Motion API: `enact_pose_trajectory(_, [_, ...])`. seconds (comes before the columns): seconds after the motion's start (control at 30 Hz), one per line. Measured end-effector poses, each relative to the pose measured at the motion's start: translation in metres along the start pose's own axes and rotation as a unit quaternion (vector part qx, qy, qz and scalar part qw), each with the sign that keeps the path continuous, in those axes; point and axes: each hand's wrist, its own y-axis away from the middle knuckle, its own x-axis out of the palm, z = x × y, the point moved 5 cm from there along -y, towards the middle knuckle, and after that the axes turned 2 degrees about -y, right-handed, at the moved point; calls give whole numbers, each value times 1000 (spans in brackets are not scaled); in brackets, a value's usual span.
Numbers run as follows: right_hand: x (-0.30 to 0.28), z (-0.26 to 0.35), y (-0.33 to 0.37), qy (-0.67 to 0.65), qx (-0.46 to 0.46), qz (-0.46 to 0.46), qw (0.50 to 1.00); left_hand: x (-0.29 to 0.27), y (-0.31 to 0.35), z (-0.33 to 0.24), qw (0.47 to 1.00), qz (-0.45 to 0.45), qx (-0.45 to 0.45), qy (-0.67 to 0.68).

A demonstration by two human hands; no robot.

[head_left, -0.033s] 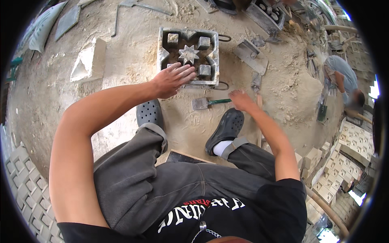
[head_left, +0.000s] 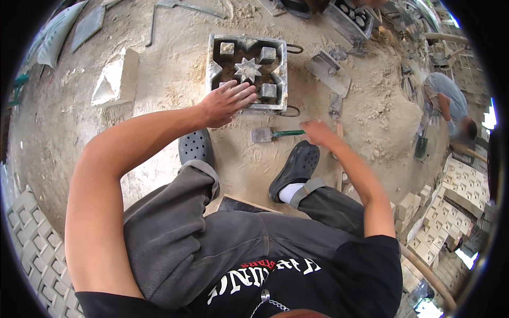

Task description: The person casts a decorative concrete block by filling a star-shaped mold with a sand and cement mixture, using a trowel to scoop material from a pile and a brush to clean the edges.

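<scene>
A square metal mould point(head_left: 282, 79) with a star-shaped core in the middle and square blocks at its corners lies on the dusty ground in front of me. My left hand point(head_left: 225, 103) rests flat over its near left corner, fingers stretched out, hiding one corner block. Between my feet and the mould lies a green-handled flat brush point(head_left: 261, 135), its square head dusted pale. My right hand point(head_left: 319, 132) has its fingers closed at the end of that handle; they partly hide the grip.
A pale cast block point(head_left: 116, 79) with a triangular hollow stands left of the mould. On the right lie a metal float point(head_left: 330, 71) and a heap of sandy powder point(head_left: 395, 119). Another person point(head_left: 448, 98) bends at far right, near stacked pale blocks point(head_left: 466, 180).
My right hand has shifted slightly right along the handle, showing a little more of it. My left hand stays on the mould.
</scene>
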Motion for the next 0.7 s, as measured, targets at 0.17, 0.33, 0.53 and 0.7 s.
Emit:
enact_pose_trajectory(0.17, [-81, 50, 49, -252, -2, -21, 968, 2, 7, 13, 999, -12, -41, -24])
enact_pose_trajectory(0.33, [-136, 117, 43, -409, -11, -182, 894, 2, 21, 26, 997, -20, -58, -38])
enact_pose_trajectory(0.53, [-100, 152, -41, -741, -13, -327, 586, -6, 30, 31, 990, 26, -131, 42])
enact_pose_trajectory(0.7, [-134, 148, -38, -780, 43, -405, 475, -13, 33, 36, 964, 34, -242, 101])
